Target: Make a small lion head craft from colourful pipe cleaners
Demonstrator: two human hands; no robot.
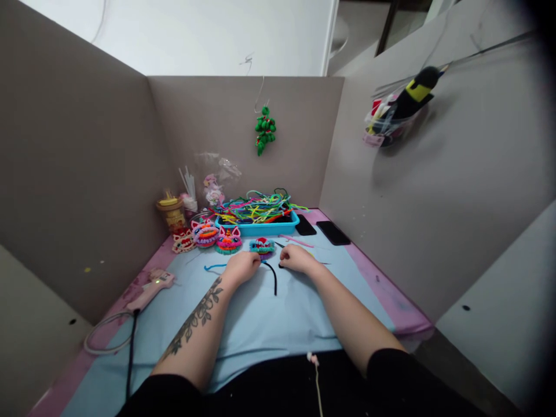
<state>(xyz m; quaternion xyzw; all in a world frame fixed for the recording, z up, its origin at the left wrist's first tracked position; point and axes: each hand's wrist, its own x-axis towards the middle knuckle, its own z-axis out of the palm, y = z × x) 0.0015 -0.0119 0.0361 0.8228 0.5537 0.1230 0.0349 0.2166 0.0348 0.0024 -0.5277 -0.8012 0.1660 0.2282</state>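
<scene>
Fuzzy, soft-piled stems make up most of what lies around: in a smooth, shallow blue tray (243, 229) beyond the left fingers (256, 260), they tangle in green, yellow, pink and orange. Rounded plush-looking figures (228, 240) of looped, fluffy rows, some with pointed ears, sit beyond those fingers and to their left. Matte blue cloth covers the table (295, 318) beneath. The black strand (275, 281) is slim, dark and bowed, curving from the left fingertips back toward the wearer; a bright blue strand (214, 267), bent at its end, lies left of that hand. A teal, red-topped figure (262, 245) rests just beyond the left fingertips. The left fingers are curled closed, pinching the black strand. The right fingers (284, 258) are drawn together on a black bit (281, 266), too small to make out.
</scene>
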